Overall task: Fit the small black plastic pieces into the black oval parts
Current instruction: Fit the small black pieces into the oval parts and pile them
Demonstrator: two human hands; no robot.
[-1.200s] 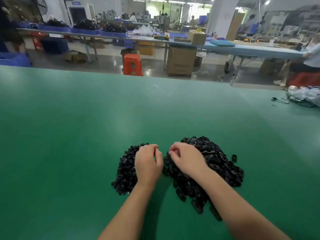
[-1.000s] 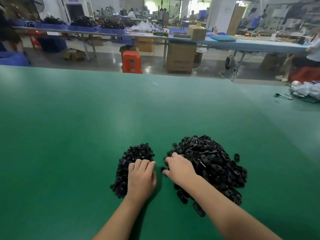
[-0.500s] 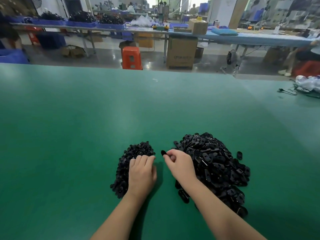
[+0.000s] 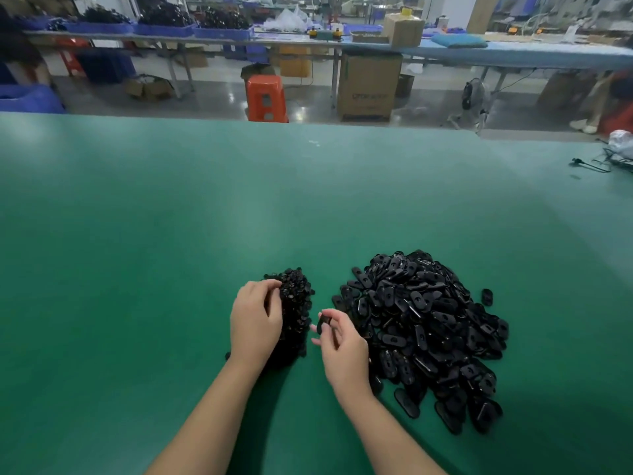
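Two black heaps lie on the green table [image 4: 171, 234]. The smaller heap of small plastic pieces [image 4: 296, 303] is on the left, the larger heap of oval parts [image 4: 424, 323] on the right. My left hand [image 4: 255, 322] rests on the left side of the small heap, fingers curled into the pieces; whether it holds one is hidden. My right hand [image 4: 340, 344] is raised between the heaps and pinches one black oval part [image 4: 322, 324] between thumb and fingers.
One stray oval part [image 4: 487, 296] lies just right of the big heap. Black cables [image 4: 592, 164] and a white bag [image 4: 621, 142] sit at the table's far right. Beyond the far edge stand an orange stool [image 4: 265, 97] and a cardboard box [image 4: 368, 85].
My right hand has lifted an oval part clear of the big heap and drawn it toward me. My left hand has shifted left onto the side of the small heap.
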